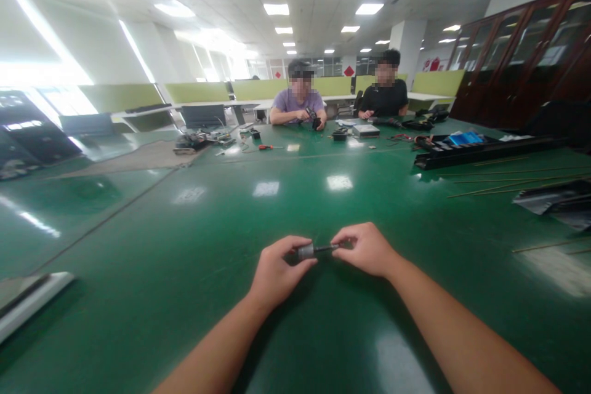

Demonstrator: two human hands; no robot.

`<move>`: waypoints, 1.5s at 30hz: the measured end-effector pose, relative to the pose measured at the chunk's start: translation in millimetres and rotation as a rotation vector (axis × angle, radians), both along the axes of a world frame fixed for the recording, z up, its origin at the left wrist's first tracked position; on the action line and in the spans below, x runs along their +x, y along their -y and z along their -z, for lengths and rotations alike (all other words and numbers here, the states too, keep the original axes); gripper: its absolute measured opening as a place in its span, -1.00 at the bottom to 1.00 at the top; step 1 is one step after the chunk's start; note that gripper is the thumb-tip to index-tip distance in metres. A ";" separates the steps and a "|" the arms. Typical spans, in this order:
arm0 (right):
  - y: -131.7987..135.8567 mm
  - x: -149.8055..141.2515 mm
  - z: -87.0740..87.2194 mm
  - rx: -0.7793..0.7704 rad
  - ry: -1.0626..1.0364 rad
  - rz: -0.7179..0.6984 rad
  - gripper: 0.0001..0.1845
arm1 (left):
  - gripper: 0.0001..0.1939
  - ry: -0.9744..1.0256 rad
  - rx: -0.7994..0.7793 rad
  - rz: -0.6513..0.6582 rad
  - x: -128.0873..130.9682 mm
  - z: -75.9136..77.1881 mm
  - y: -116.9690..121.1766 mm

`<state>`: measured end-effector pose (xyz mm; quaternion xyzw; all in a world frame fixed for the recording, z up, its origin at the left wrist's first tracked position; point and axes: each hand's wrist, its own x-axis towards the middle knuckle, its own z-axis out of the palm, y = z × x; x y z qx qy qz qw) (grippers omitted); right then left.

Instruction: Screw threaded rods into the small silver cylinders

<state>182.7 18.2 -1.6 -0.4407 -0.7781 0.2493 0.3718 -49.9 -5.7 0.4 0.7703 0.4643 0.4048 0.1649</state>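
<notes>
Between my hands, just above the green tabletop (221, 209), is a small grey metal cylinder with a thin dark shaft (306, 251), lying level. My left hand (279, 268) grips the thick cylinder end between thumb and fingers. At the right end, the thumb and fingertips of my right hand (364, 249) pinch the tip of the shaft. Part of that tip is covered by the fingers. The exact kind of the part is too small to make out.
Across the table sit two people; the one in purple (298, 101) handles a dark device. A red-handled screwdriver (265, 147) and several electronic parts lie on the far side. To the right are a long black channel (489, 151) and thin rods (503, 188). A white-edged panel (37, 308) lies left.
</notes>
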 end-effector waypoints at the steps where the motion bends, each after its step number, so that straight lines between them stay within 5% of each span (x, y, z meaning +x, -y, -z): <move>1: -0.2 0.1 0.2 0.000 -0.002 0.000 -0.87 | -0.73 0.000 -0.002 0.001 0.0 -0.2 0.0; 38: -7.1 6.4 2.3 -0.023 0.022 0.049 -0.83 | -0.73 0.034 -0.045 -0.068 -1.5 -2.5 -0.2; 42: -9.0 8.5 4.2 -0.046 0.056 0.090 -0.82 | -0.67 0.113 -0.098 -0.197 -3.9 -2.7 -4.7; 45: -9.5 8.4 7.5 -0.067 0.102 0.081 -0.81 | -0.53 0.391 -0.261 -0.223 -4.8 1.7 -13.1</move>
